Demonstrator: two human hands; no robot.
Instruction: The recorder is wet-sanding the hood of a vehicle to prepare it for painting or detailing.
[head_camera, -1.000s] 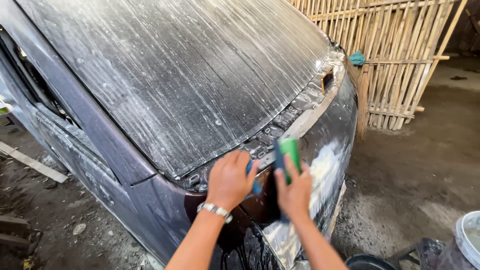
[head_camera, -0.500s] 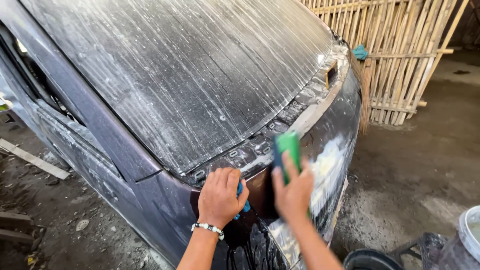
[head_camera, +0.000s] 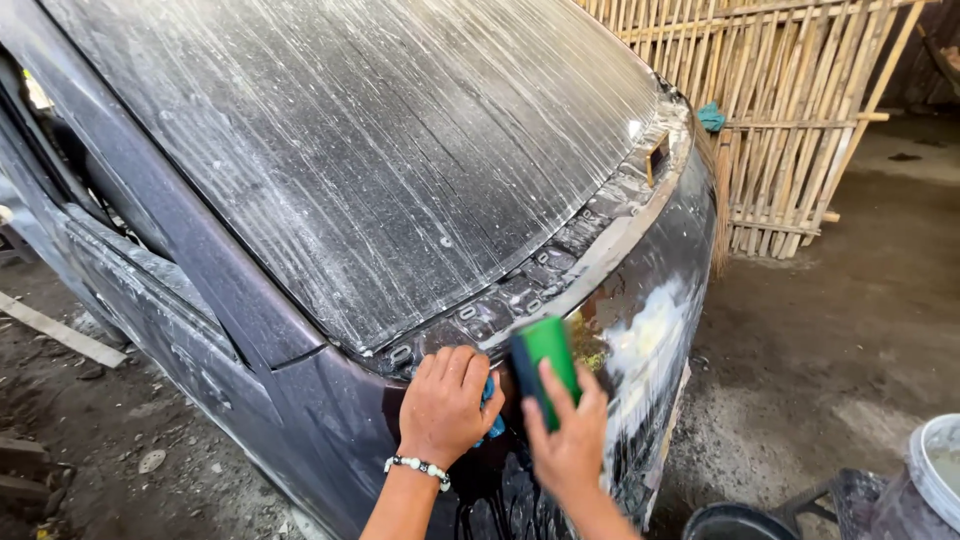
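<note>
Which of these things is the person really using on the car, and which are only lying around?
In use:
green sponge in the right hand
blue cloth under the left hand
soapy dark car

Lying about:
bamboo fence
teal rag on it
white bucket
black tub
wooden plank

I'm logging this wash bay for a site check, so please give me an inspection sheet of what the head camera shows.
Surface: dark car, windscreen streaked with soapy water, foam patch on the front panel.
Job's things: green sponge block; blue cloth.
Clutter: white bucket and black tub on the ground; wooden plank.
Grippers: left hand, beaded bracelet at the wrist, presses the blue cloth to the car; right hand grips the green sponge block.
Cables: nothing seen.
Surroundings: bamboo fence with a teal rag on it; wet dirt floor.
</note>
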